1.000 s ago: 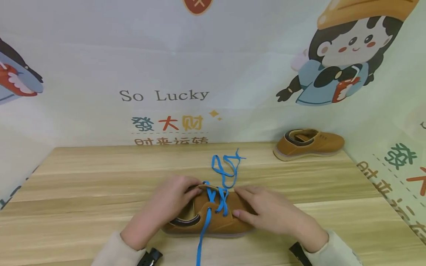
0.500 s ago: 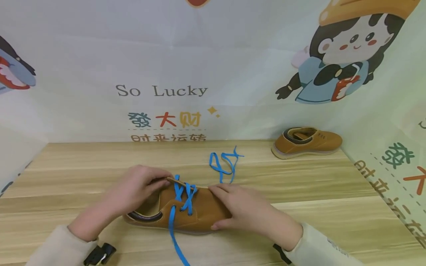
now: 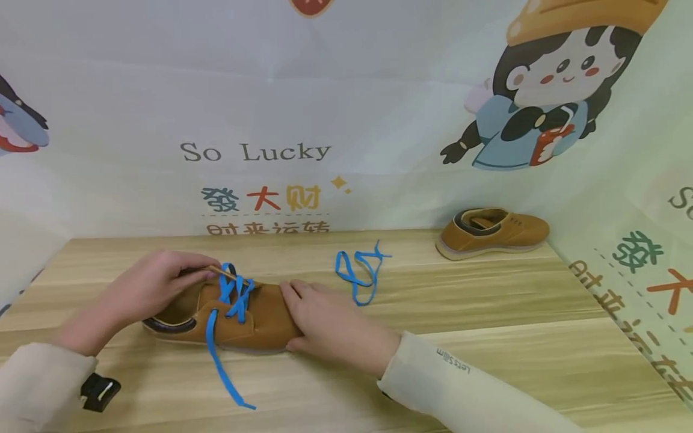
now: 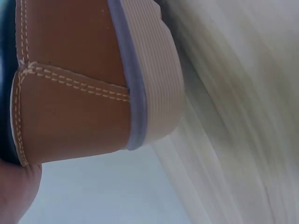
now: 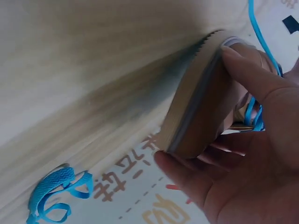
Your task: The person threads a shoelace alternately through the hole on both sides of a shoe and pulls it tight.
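Observation:
A brown shoe [image 3: 265, 319] lies left of middle on the table, toe to the right, with a blue shoelace [image 3: 216, 355] threaded through its eyelets. One end of that lace trails over the near side onto the wood. At the ankle end, my left hand [image 3: 146, 282] pinches the top of the tongue [image 3: 230, 275] between thumb and fingers. My right hand [image 3: 335, 319] grips the toe; in the right wrist view its thumb and fingers span the shoe [image 5: 201, 112] from both sides. Stitched heel leather [image 4: 70, 116] fills much of the left wrist view.
A second brown shoe [image 3: 492, 234], with no lace in its eyelets, stands at the back right corner. Another blue shoelace [image 3: 354, 276] lies loosely looped on the wooden table [image 3: 460, 300], behind my right hand. A printed backdrop [image 3: 271, 108] rises along the table's back edge.
Both hands have moved left along the table with the shoe. The trailing lace end has come fully into view, and the loose shoelace now lies well apart from the shoe.

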The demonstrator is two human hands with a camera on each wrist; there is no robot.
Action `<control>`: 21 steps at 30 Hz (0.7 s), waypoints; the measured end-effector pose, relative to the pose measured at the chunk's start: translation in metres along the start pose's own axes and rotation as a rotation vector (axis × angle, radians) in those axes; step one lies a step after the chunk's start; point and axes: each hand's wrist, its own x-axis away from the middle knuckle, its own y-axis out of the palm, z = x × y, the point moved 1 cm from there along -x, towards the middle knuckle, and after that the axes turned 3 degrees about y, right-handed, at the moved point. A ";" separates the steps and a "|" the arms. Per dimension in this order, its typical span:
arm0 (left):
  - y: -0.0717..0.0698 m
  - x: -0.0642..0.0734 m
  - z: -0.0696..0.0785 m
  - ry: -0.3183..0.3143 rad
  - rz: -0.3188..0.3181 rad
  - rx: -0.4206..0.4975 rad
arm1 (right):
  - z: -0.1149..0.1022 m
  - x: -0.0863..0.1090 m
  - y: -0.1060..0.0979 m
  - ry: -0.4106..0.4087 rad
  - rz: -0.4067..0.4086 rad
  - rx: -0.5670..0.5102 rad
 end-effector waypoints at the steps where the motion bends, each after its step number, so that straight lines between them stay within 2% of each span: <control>1: -0.001 -0.001 -0.005 -0.010 -0.009 0.003 | -0.001 -0.005 0.001 0.000 -0.001 0.007; 11: -0.003 -0.006 -0.044 -0.076 -0.045 0.007 | 0.004 -0.045 -0.001 -0.027 -0.020 0.034; 21: -0.005 -0.024 -0.060 -0.167 -0.056 0.008 | 0.013 -0.083 -0.007 0.044 -0.135 -0.009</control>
